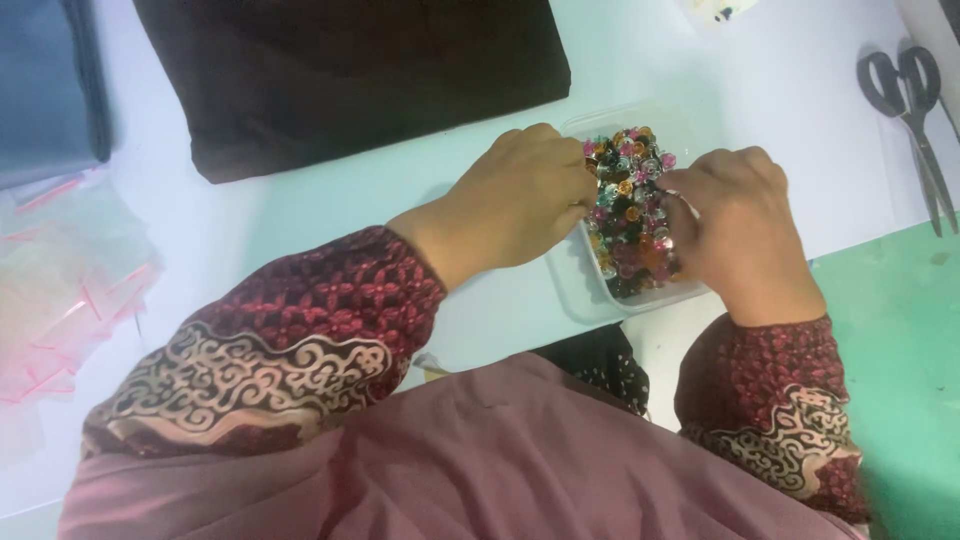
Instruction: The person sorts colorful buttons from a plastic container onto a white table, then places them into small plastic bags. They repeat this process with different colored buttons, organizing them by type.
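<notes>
A clear plastic tub (pixel 575 290) on the white table holds a heap of small coloured beads or buttons (pixel 630 215), pink, orange, green and dark. My left hand (pixel 520 195) rests curled against the tub's left rim, fingers closed at the edge of the heap. My right hand (pixel 735 220) lies over the tub's right side, fingertips pinched down among the pieces; what they pinch is too small to make out. Both arms wear dark red patterned sleeves.
A folded dark brown cloth (pixel 350 75) lies at the back of the table. Grey scissors (pixel 915 115) rest at the far right. Small clear zip bags (pixel 65 280) are piled at the left, below blue fabric (pixel 45 85). A green surface (pixel 900 330) adjoins on the right.
</notes>
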